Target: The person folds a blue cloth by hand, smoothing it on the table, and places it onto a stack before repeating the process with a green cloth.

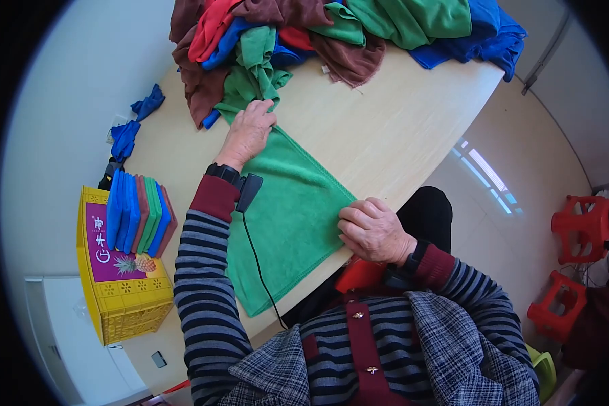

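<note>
A green towel lies spread flat on the pale wooden counter, running on a slant from the heap of cloths down to the counter's near edge, where its lower corner reaches just past the striped left sleeve. The left hand rests palm down on the towel's far corner, right at the foot of the heap. Its fingers are bent and pressed onto the cloth, and their tips are tucked out of sight, so I cannot tell whether they pinch the fabric or only pin it. The right hand sits at the towel's right-hand corner by the counter's edge. Its fingers are curled tight over the hem with the towel caught under them, knuckles upward. The towel stretches between the two hands, smooth with few wrinkles. A black band with a small device sits on the left wrist, and its thin black cable trails across the towel toward the body. The heap of cloths at the far end mixes green, blue, brown and red pieces. To the left, below the counter, a yellow crate carries a stack of folded cloths in blue, brown and green. Two loose blue cloths lie on the floor beyond it. Red stools stand well apart on the right.
</note>
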The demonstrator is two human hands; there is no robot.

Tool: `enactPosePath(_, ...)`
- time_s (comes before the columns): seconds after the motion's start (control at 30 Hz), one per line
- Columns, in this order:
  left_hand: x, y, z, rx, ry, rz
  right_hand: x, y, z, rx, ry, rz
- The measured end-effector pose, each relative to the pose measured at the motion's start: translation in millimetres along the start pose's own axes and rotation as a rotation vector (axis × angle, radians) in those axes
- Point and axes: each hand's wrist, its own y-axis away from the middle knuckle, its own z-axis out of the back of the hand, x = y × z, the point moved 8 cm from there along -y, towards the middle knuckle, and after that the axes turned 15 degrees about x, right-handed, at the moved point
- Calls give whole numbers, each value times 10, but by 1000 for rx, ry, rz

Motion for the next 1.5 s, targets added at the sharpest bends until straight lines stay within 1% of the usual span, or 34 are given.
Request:
enactPosePath(0.07,10,10,5,15,-8,4,10,2,5,2,-7,0)
enactPosePath(0.2,90,45,113,-42,59,55,19,1,4,45,-6,2)
enactPosePath(0.3,143,35,4,-30,66,91,21,-11,-12,93,-12,-6)
enactPosePath(0.37,189,28,-20,-33,55,108,30,-18,-19,89,-8,-3)
enactPosePath(0.5,149,-55,-162,8,121,139,20,0,-21,94,-4,-12)
enactPosePath(0.6,219,-89,-271,70,169,220,23,-10,-31,101,-11,-11)
enactPosePath(0.63,226,-88,-292,76,171,221,25,-12,-28,101,-6,-11)
enactPosePath(0.73,199,-91,-265,-1,140,181,22,-5,-36,101,0,-17)
enactPosePath(0.77,185,-91,-277,4,141,179,17,0,-48,101,1,-18)
enactPosePath(0.87,200,-103,-286,7,124,254,16,13,-61,96,7,-23)
enactPosePath(0.9,207,-107,-309,6,123,252,19,16,-56,91,5,-29)
enactPosePath(1.03,265,-62,-328,-76,121,300,38,8,-14,72,16,-36)
enactPosePath(1.13,333,79,-208,-202,230,324,62,14,22,52,35,-33)
enactPosePath(1.27,284,368,-130,-139,229,287,72,7,18,58,7,-47)
enactPosePath(1.3,242,445,-110,-142,224,294,74,-23,-3,109,5,-57)
enactPosePath(1.33,131,490,-132,-119,215,249,80,-49,-22,161,2,-68)
enactPosePath(1.37,9,521,-168,-93,208,203,93,-64,-46,216,-2,-82)
enactPosePath(1.4,-74,536,-217,-68,202,156,152,-134,-29,218,-4,-79)
enactPosePath(1.5,-117,528,-467,-22,175,158,316,-457,-40,230,-40,-131)
